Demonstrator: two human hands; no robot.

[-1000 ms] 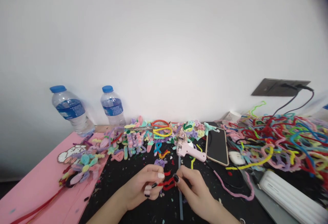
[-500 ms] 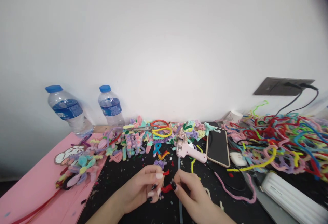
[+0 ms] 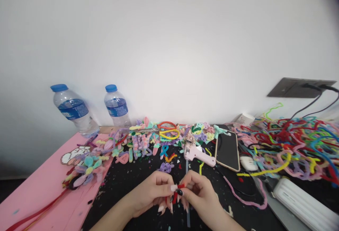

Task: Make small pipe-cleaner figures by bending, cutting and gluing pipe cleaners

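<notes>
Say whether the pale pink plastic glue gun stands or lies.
Lying on its side: the glue gun has its handle stretched sideways across the black tabletop.

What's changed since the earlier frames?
Left hand moved rightward, closing the gap to the right hand. The red chenille stem between them is now mostly hidden by fingers; both hands keep hold, no visible release. Unchanged: pink glue gun, scissors, phone.

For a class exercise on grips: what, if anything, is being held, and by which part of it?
The left hand and right hand together hold red pipe cleaner, covering most of it, so which part they grip cannot be told.
</notes>
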